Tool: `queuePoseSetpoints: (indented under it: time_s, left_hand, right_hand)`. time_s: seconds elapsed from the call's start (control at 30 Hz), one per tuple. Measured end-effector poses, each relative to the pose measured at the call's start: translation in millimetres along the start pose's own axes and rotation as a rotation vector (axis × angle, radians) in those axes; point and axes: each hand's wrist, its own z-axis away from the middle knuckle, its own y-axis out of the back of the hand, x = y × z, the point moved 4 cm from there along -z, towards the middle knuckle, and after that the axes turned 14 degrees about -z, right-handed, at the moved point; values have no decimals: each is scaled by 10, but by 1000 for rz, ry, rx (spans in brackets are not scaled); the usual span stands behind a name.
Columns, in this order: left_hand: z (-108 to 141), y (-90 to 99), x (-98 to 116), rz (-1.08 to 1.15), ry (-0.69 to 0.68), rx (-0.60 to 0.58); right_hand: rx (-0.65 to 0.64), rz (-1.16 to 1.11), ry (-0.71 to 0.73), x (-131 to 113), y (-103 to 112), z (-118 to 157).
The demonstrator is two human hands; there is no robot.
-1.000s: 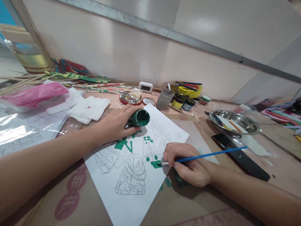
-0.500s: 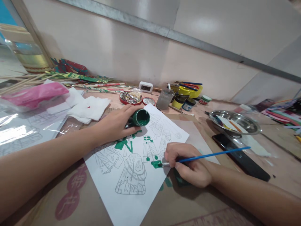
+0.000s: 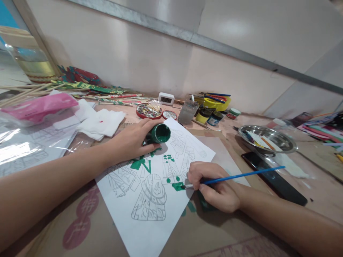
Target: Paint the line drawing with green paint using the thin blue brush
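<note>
My left hand [image 3: 136,140] is closed around a small jar of green paint [image 3: 161,134], tilted so its mouth faces me, above the white paper [image 3: 139,235]. Between the fingers of my right hand [image 3: 215,187] is a thin blue paintbrush [image 3: 246,176], its handle slanting up to the right. The brush's dark tip touches a green painted patch [image 3: 178,186] near the paper's right edge. Pencil drawings cover much of the sheet, and some parts of them are green. Beneath my right hand lies a dark green thing, mostly hidden.
Behind the paper stand a cup of cloudy water [image 3: 188,112], several paint jars [image 3: 203,115], a red dish of sequins [image 3: 149,110] and a small white clock [image 3: 166,99]. To the right are a metal bowl [image 3: 291,145] and a black phone [image 3: 276,180]. White tissues [image 3: 103,123] lie left.
Almost nothing differs. The jar and both hands hold the same places, and the brush tip stays on the green patch.
</note>
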Motion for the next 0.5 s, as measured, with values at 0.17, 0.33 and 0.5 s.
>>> queuePoseSetpoints:
  time_s: [0.17, 0.33, 0.5]
  left_hand:
    - [-5, -2, 1, -5, 0, -8]
    - [-3, 5, 6, -6, 0, -11]
    - [3, 11, 9, -14, 1, -14]
  right_hand:
    - [-4, 18, -5, 24, -14, 9]
    - [-12, 41, 13, 35, -10, 9]
    - [21, 17, 52, 15, 8, 9]
